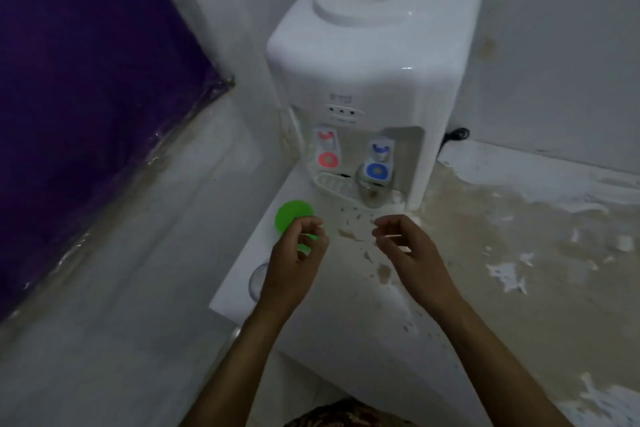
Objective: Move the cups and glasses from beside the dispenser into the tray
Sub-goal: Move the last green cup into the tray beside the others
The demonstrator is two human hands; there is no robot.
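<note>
Hands hover empty over the stained white counter [346,305], fingers loosely curled: left hand [297,263], right hand [403,246]. Green cup [292,215] sits just beyond the left fingertips; a clear glass [257,282] just left of that wrist. Dispenser [367,80] stands ahead.

White water dispenser [374,55], beyond both hands, looking like smooth, glossy plastic with bright highlights. Green cup [293,215] just past the left hand [294,267] appearing as matt plastic. Clear glass [258,282] beside the left wrist showing a shiny, transparent rim. Desk [519,236] under the right hand [401,246] looking rough, its white coating peeling in patches. Purple sheet [86,97] far left appearing glossy.
</note>
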